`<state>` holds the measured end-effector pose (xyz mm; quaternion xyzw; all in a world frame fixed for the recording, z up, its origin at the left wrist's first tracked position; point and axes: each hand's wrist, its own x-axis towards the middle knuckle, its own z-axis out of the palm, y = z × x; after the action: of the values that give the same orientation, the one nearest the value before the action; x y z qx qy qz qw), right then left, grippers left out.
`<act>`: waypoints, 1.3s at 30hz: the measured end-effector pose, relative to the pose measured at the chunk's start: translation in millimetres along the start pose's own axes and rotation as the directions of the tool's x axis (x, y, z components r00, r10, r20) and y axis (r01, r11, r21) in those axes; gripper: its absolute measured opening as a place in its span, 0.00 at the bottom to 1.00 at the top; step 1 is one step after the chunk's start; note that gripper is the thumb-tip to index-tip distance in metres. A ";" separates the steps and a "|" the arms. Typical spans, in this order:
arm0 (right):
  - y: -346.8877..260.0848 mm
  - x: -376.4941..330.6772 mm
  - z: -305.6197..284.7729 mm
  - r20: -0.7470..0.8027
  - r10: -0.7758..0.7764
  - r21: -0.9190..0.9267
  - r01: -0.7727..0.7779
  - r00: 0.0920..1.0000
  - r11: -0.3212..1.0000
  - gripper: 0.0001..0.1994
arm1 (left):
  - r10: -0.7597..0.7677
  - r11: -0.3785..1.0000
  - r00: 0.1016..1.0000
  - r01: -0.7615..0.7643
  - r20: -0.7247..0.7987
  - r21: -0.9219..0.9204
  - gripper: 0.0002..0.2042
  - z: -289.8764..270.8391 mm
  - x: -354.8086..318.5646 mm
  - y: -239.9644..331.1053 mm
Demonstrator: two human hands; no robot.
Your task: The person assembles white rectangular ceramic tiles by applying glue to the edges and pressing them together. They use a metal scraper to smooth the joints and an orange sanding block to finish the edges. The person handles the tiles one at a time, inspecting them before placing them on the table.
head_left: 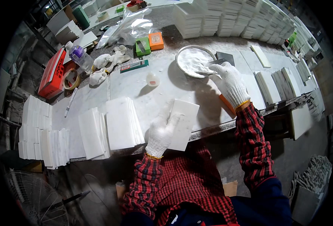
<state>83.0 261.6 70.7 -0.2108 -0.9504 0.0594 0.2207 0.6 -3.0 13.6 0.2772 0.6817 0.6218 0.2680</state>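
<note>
White work gloves with yellow cuffs cover both hands. My left hand [159, 135] is closed on the edge of a white marble tile [185, 124], tilted at the table's near edge. Its thumb lies across the tile's face. My right hand [229, 83] grips a scraper [203, 72] whose thin metal blade reaches over the near rim of a round bowl [179, 67]. White powder or paste [193, 60] fills much of that bowl. The fingers hide most of the scraper's handle. Behind the right hand lies a flat dark grey piece [225, 57].
Stacked tiles [123, 122] stand left of my left hand, with more tiles [267, 87] at the right and tall stacks [211, 19] at the back. A small white bottle [152, 79], a green box [142, 46], a water bottle [79, 56] and a tape roll [71, 80] also sit here.
</note>
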 end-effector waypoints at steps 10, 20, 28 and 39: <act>0.1 7.0 -13.8 -0.090 0.103 0.221 -0.081 0.991 0.972 0.09 | 0.025 0.998 0.998 -0.028 0.062 0.051 0.27 -3.7 6.4 5.2; 8.1 13.9 -0.3 0.074 0.286 0.497 -0.284 0.955 0.820 0.11 | 0.126 0.980 0.992 -0.125 -0.008 -0.154 0.26 37.5 45.8 4.5; 7.2 21.2 14.7 0.072 0.234 0.461 -0.240 0.970 0.854 0.11 | 0.016 0.990 0.998 -0.006 0.068 -0.144 0.28 42.1 56.5 15.5; 14.1 21.6 -2.7 0.276 0.361 0.754 -0.433 0.891 0.494 0.12 | 0.084 0.979 0.996 -0.079 0.019 -0.188 0.28 51.4 85.7 5.6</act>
<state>71.8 283.7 78.7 -0.2992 -0.7544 0.5360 0.2327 -22.9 94.4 13.1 0.2869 0.6049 0.6895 0.2764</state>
